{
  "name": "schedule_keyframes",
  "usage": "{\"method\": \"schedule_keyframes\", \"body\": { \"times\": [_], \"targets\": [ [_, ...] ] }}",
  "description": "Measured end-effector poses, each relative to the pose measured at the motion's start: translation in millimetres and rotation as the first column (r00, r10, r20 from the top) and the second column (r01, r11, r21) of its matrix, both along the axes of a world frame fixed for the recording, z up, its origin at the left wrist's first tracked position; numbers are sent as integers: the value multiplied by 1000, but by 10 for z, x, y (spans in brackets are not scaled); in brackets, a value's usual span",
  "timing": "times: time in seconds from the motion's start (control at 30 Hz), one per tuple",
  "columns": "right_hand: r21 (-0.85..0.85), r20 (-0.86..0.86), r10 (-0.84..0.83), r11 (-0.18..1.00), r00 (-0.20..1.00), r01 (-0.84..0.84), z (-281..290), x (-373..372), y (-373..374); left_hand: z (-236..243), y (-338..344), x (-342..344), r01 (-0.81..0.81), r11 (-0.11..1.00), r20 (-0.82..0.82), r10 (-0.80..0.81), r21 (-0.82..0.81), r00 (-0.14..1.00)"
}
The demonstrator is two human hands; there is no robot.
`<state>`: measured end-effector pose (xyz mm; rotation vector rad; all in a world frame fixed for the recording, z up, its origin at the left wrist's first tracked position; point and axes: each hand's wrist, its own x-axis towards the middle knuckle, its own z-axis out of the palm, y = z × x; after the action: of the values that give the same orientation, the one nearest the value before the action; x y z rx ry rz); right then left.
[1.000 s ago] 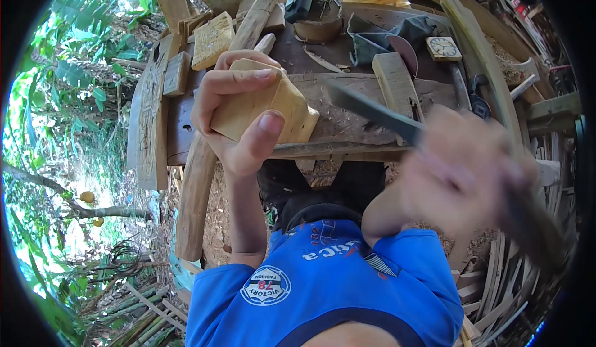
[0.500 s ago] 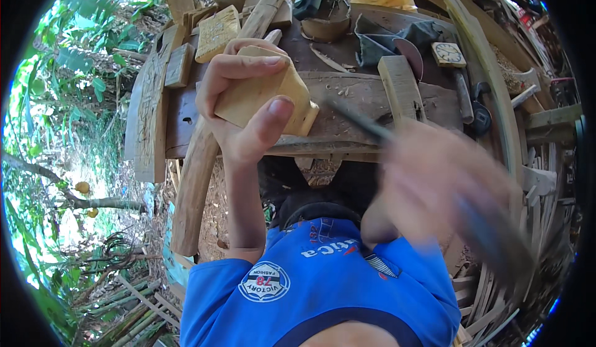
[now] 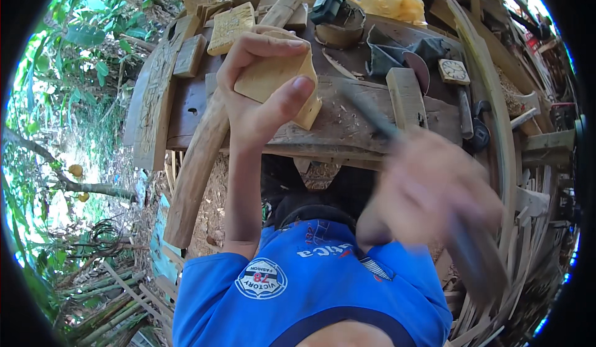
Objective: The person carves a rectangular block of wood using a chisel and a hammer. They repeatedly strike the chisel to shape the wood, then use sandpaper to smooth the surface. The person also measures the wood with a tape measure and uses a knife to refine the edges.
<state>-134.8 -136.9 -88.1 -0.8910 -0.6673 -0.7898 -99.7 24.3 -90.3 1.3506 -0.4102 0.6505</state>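
Clasping a pale wooden block — left hand; clutching a blurred dark tool — right hand

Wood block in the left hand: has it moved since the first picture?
Yes: against the bench edge, the block and left hand have shifted up the picture, away from the person's body.

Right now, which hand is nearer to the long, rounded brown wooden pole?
Left: the left hand overlaps the pole in view; the right hand is well off to the pole's right.
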Motion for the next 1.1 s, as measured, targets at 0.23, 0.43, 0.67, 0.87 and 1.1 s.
{"method": "schedule_keyframes", "body": {
  "times": [0.23,0.43,0.67,0.87,1.1],
  "targets": [
    [-124,-40,29,992,999,-34,-214,151,208,38,85,47,-44,999,-14,44,29,999],
    [107,80,149,982,986,-157,147,-312,-131,52,37,33,-48,999,-38,48,13,998],
    [-25,78,5,1000,997,-3,-438,253,395,74,100,107,-8,999,-81,12,45,997],
    [113,94,-38,993,995,28,179,-81,0,-1,124,208,3,999,-25,-2,34,1000],
    [-119,-133,-65,992,989,50,-497,276,278,95,36,206,-79,996,-75,82,44,994]
  ]
}}
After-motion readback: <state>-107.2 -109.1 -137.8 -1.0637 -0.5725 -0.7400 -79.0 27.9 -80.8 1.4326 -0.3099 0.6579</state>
